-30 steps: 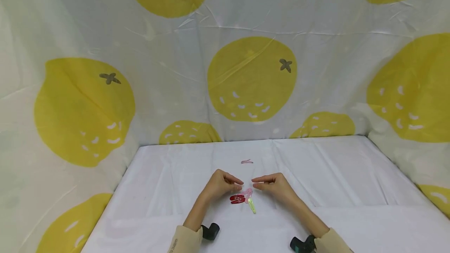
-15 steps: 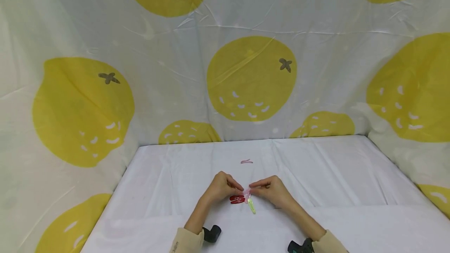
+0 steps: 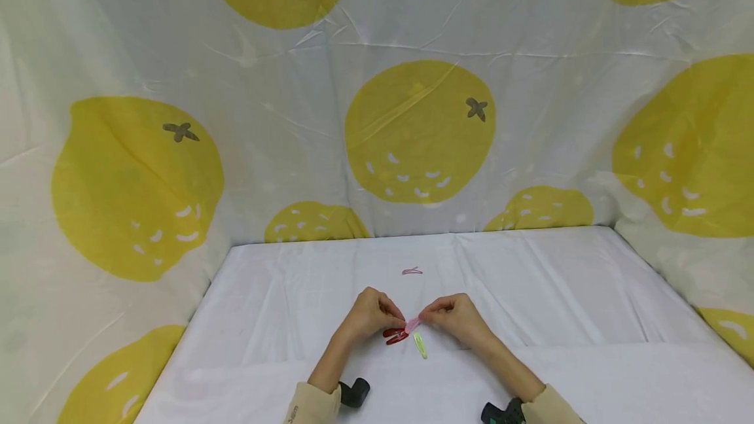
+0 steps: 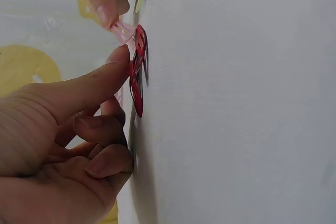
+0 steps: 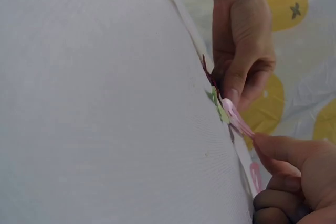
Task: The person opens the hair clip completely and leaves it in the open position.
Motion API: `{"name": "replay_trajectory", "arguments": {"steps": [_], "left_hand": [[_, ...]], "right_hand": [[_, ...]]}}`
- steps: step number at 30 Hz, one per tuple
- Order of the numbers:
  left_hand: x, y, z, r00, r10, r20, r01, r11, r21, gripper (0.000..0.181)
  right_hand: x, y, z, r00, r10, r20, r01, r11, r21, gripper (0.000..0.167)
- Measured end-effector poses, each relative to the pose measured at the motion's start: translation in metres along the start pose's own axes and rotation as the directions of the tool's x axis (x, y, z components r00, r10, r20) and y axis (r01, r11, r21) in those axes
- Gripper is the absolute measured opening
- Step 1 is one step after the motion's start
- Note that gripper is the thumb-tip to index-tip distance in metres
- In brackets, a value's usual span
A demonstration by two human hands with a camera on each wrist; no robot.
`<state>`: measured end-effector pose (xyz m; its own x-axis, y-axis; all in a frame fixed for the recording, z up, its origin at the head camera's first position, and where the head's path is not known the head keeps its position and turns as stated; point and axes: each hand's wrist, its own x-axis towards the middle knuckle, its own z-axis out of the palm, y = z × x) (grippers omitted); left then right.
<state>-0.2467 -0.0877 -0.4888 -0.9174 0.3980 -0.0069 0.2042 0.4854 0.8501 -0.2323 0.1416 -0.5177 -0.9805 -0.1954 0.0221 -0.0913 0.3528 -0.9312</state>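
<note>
L hand (image 3: 366,314) & R hand (image 3: 461,319) are held close tog., pinch grip formed w/ each; L forearm (image 3: 330,357) & R forearm (image 3: 510,362) are angled inward.

l sleeve (image 3: 316,403) tan w/ sm dk lettering (image 3: 292,413); r sleeve (image 3: 552,406) also tan; l wrist cam (image 3: 356,392) & r wrist cam (image 3: 499,413) blk

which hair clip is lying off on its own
The pink clip lying farthest from the person, beyond the left hand and right hand. The red clips, green clip and other pink clip, which the right hand pinches, are bunched together nearer.
</note>
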Motion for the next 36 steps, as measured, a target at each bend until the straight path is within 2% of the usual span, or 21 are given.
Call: {"name": "replay_trajectory", "arguments": {"steps": [4, 8, 12, 18, 22, 28, 33, 36], "left_hand": [[-0.0001, 0.0005, 0.0005, 1.000, -0.007, 0.017, 0.008, 0.999, -0.034, 0.007], [-0.0001, 0.0017, 0.0012, 1.000, 0.008, 0.029, -0.006, 0.998, -0.058, 0.008], [0.0001, 0.0033, 0.0034, 1.000, -0.014, 0.009, 0.015, 0.997, -0.078, 0.009], [0.0019, 0.0036, 0.0057, 0.994, -0.089, -0.056, 0.081, 0.989, -0.123, 0.012], [0.0036, 0.0002, 0.0046, 0.993, -0.077, -0.090, 0.060, 0.982, -0.179, 0.010], [0.0046, -0.0039, 0.0032, 0.992, -0.091, -0.087, 0.064, 0.959, -0.275, 0.013], [0.0050, -0.0036, 0.0042, 0.990, -0.098, -0.101, 0.063, 0.950, -0.307, 0.016], [0.0057, -0.0039, 0.0050, 0.987, -0.110, -0.113, 0.071, 0.950, -0.302, 0.018]], "right_hand": [[0.0007, -0.0010, 0.0015, 0.996, 0.046, -0.073, -0.043, 0.998, 0.049, 0.011], [0.0012, -0.0018, 0.0024, 0.984, 0.092, -0.149, -0.077, 0.991, 0.108, 0.009], [0.0008, -0.0035, 0.0034, 0.974, 0.120, -0.193, -0.092, 0.985, 0.149, 0.009], [-0.0001, -0.0064, 0.0034, 0.973, 0.135, -0.188, -0.102, 0.979, 0.175, 0.016], [0.0008, -0.0068, 0.0026, 0.985, 0.111, -0.131, -0.084, 0.978, 0.193, 0.019], [0.0006, -0.0064, 0.0018, 0.994, 0.088, -0.071, -0.072, 0.977, 0.202, 0.019], [0.0004, -0.0058, 0.0036, 0.990, 0.082, -0.112, -0.058, 0.978, 0.200, 0.018], [0.0005, -0.0028, 0.0037, 0.987, 0.006, -0.158, 0.021, 0.986, 0.168, 0.015]]}}
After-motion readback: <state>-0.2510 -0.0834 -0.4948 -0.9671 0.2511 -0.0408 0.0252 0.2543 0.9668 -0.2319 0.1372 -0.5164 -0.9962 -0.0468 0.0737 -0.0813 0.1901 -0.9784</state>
